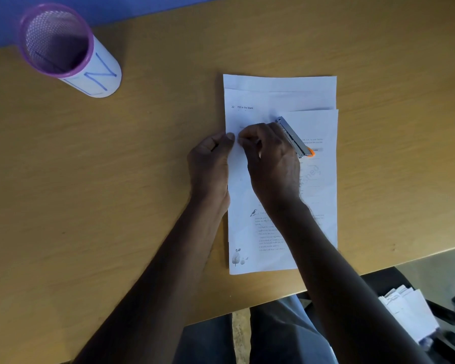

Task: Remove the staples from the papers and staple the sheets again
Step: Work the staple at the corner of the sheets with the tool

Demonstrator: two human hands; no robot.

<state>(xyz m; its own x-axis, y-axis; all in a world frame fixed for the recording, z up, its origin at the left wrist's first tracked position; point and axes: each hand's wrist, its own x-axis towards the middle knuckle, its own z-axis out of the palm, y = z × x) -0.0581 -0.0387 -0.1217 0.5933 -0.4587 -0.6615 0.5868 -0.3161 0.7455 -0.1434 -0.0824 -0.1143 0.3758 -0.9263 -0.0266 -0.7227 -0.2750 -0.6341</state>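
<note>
Both hands worked at the left edge of the papers (281, 101) on the table (142, 166).

Left hand (210, 166) pressed on the sheets' left margin, thumb and fingers closed together at the edge. Right hand (271, 164) was clamped around a silver stapler (293, 136) with an orange end, its fingertips pinched beside the left thumb. Papers lay fanned near the table's front edge. A purple mesh cup (61, 46) stood well apart, far left.

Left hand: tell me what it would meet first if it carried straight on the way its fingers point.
The left hand points up and slightly right, thumb on the left edge of the papers. Carrying on, it would probably slide along that edge onto bare table; depth is unclear.
</note>
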